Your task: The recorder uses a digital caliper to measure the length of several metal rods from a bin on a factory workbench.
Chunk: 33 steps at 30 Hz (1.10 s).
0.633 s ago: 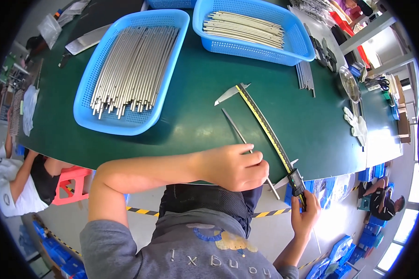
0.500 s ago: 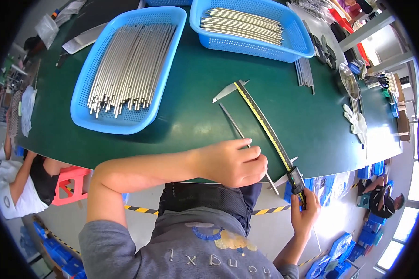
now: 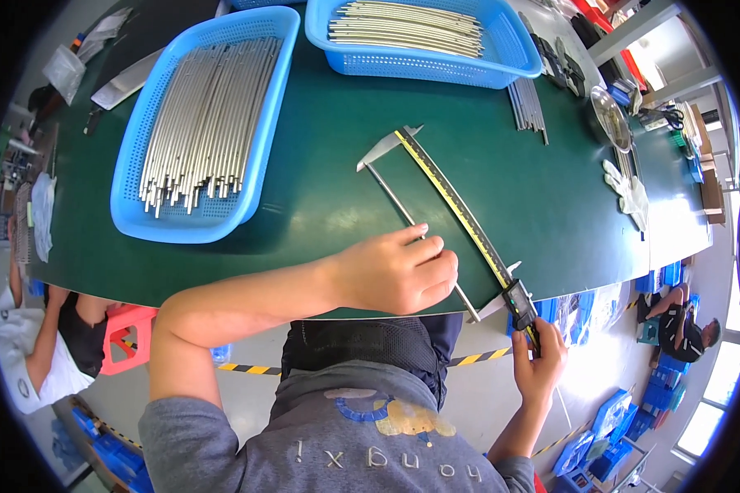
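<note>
My left hand (image 3: 396, 271) is closed around the middle of a thin metal rod (image 3: 390, 192). My right hand (image 3: 539, 358) grips the lower end of a long digital caliper (image 3: 459, 207), near its dark display unit. The rod runs alongside the caliper beam. Its far end is at the tip of the far jaw, and its near end lies by the near jaw, past the table edge. Whether both ends touch the jaws is hard to tell. Beyond my left hand stands a blue basket (image 3: 257, 177) of grey metal rods.
A second blue basket (image 3: 423, 67) with paler rods stands at the back of the green table (image 3: 321, 164). Several loose rods (image 3: 527, 109) lie beside it. To the right are a metal bowl (image 3: 610, 119) and a white glove (image 3: 625, 195). People sit at far left and right.
The rod has moved up against the far jaw, its near end now beside the near jaw. The caliper's near jaw has shifted slightly toward the rod. The whole view has shifted a little.
</note>
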Tool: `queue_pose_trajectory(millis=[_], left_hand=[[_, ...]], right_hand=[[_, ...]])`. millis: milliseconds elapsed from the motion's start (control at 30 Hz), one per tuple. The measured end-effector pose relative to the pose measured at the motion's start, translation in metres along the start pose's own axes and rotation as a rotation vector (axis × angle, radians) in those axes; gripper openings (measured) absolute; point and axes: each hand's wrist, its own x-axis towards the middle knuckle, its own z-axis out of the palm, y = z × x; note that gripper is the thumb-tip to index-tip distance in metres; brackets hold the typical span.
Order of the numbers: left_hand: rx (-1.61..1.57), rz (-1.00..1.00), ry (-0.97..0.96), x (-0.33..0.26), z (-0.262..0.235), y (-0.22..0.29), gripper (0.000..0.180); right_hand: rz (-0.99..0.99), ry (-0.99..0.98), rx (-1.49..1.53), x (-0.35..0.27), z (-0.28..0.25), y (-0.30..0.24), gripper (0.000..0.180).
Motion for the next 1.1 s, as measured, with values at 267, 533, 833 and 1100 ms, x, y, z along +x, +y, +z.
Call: queue_pose_trajectory(millis=[267,533,833,1100], left_hand=[[-0.061,-0.061,-0.051,0.007,-0.002,-0.005,0.013],[-0.079,-0.071,-0.080,0.007,-0.007,-0.008,0.014],[-0.080,-0.062,-0.126,0.010,-0.012,-0.008,0.013],[-0.126,-0.061,-0.149,0.009,-0.013,-0.016,0.019]], right_hand=[[-0.003,0.021,0.018,-0.002,0.001,0.002,0.027],[-0.015,0.007,0.032,-0.002,0.003,-0.001,0.028],[-0.020,0.007,0.005,-0.003,0.003,-0.001,0.031],[0.015,0.033,-0.036,-0.004,0.008,0.000,0.032]])
